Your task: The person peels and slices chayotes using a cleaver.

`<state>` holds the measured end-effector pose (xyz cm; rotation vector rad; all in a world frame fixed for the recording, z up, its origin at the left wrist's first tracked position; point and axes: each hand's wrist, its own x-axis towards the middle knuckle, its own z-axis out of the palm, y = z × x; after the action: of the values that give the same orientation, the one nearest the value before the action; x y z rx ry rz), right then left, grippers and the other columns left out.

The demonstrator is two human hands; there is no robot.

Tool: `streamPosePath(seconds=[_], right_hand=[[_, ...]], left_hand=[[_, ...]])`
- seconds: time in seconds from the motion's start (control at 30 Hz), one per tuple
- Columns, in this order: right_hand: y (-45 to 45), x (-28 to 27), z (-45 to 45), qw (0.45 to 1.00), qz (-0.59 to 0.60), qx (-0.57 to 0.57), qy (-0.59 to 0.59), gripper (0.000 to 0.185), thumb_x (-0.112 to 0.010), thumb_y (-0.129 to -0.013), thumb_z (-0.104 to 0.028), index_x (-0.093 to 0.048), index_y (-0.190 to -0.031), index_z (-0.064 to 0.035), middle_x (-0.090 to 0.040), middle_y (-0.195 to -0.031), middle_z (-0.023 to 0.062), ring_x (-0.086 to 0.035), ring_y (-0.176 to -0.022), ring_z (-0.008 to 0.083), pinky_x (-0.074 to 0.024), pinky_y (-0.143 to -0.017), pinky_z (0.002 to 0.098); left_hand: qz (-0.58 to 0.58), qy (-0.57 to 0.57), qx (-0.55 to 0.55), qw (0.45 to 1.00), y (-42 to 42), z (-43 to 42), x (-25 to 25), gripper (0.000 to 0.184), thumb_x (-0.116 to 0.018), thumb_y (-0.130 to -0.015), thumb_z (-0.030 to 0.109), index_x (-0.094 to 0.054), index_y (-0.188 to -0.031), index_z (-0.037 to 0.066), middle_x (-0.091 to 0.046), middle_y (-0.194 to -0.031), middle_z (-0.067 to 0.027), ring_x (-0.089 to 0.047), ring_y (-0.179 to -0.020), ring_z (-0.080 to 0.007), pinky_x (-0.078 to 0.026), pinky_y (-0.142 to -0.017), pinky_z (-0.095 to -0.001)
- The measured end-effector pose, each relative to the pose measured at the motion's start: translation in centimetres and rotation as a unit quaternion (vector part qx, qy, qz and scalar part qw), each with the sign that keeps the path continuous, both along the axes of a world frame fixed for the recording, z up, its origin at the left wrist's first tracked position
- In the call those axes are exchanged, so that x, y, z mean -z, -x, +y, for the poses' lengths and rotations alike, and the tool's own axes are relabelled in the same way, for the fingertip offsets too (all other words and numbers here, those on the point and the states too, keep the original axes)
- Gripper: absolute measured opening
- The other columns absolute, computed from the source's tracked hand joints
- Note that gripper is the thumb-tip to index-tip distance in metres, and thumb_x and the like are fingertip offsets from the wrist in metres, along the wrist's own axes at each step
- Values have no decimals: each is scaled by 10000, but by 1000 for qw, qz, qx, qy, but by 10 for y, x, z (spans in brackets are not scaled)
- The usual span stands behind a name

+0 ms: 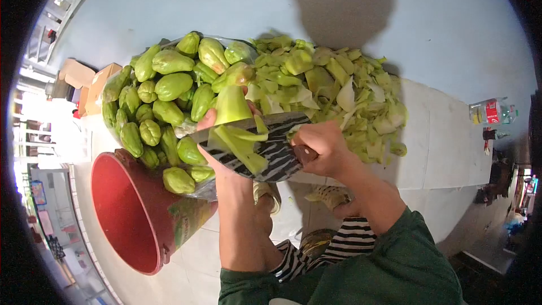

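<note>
My left hand [208,119], partly hidden behind the blade, is closed around a chayote [232,106] with its peel cut away on the visible side. My right hand [326,148] grips the brown handle of a cleaver [279,152]. The broad blade lies across the lower end of the chayote and mirrors black and white stripes. Several pale green strips [240,146] cling to the blade. Behind my hands on the left is a heap of whole chayotes [173,87] on clear plastic. To its right spreads a pile of peelings and cut pieces [361,110].
A red bucket [121,214] lies tipped at the left, its mouth facing left. Cardboard boxes [93,85] stand behind it. On the far right lies a clear bottle with a red label [493,112]. A pale blue wall [237,5] rises behind the piles.
</note>
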<state>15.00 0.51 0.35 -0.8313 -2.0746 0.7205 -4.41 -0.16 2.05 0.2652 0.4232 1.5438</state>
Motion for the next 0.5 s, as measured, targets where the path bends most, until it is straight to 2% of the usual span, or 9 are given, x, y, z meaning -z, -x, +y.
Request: streamPosePath(seconds=[0.07,0.1,0.13,0.2,0.27,0.33,0.37,0.47,0.5], right_hand=[[1,2,1,998,39,1,-51,124,-657,-660,-7,-562,-724,-55,-460,-571,97,-499,-491,298,-381,-449,353],[2,7,4,998,38,2,-51,124,-657,-660,-7,-562,-724,-55,-460,-571,97,-499,-491,298,-381,-449,353],[5,15,8,998,32,36,-46,137,-666,-645,-17,-560,-726,-49,-467,-575,95,-500,-493,294,-383,-452,347],[5,16,13,996,27,74,-45,153,-675,-630,-27,-558,-728,-44,-475,-579,93,-500,-494,291,-386,-455,342],[3,9,16,987,-6,103,123,181,-691,-716,-158,-548,-729,-48,-527,-637,174,-576,-614,387,-462,-543,439],[0,4,13,992,-8,82,97,183,-694,-710,-159,-548,-728,-50,-535,-630,164,-585,-612,375,-467,-544,429],[0,2,11,995,-6,61,73,186,-697,-704,-160,-548,-727,-52,-544,-624,153,-594,-610,362,-472,-544,419],[-4,2,3,999,-16,-4,42,217,-725,-682,-172,-539,-721,-67,-544,-617,108,-594,-590,330,-469,-527,412],[-4,4,3,999,-16,-5,42,217,-725,-682,-172,-539,-721,-67,-544,-617,108,-594,-590,330,-469,-527,412]], left_hand=[[10,3,12,1000,11,-3,15,628,-533,-866,456,-517,-1266,-28,-630,-1099,-182,-633,-915,-297,-543,-813,-403],[19,3,25,1000,12,-3,19,618,-508,-893,473,-505,-1281,-8,-610,-1145,-174,-619,-961,-292,-551,-827,-408],[54,141,-149,977,-18,-6,-15,578,-527,-882,461,-532,-1256,19,-644,-1051,-140,-640,-850,-270,-565,-695,-375],[9,15,-4,1000,-5,-11,-8,520,-539,-877,435,-563,-1219,45,-660,-1029,-126,-653,-810,-286,-566,-640,-389],[24,-15,32,999,-5,-10,-6,476,-542,-876,414,-583,-1178,48,-661,-1037,-125,-664,-807,-291,-566,-592,-411],[-34,-19,29,999,-7,-8,-7,490,-537,-881,410,-575,-1198,37,-649,-1065,-147,-651,-904,-296,-572,-688,-422],[-9,38,-54,998,-12,-3,-8,527,-528,-886,416,-555,-1232,20,-631,-1098,-173,-613,-1031,-298,-545,-828,-429],[-28,10,-16,999,-3,1,-2,566,-508,-912,390,-496,-1287,-33,-622,-1009,-179,-597,-931,-303,-494,-857,-398],[-52,28,-36,998,-6,3,-6,595,-488,-935,446,-496,-1274,-43,-605,-977,-186,-578,-910,-313,-488,-841,-393]])
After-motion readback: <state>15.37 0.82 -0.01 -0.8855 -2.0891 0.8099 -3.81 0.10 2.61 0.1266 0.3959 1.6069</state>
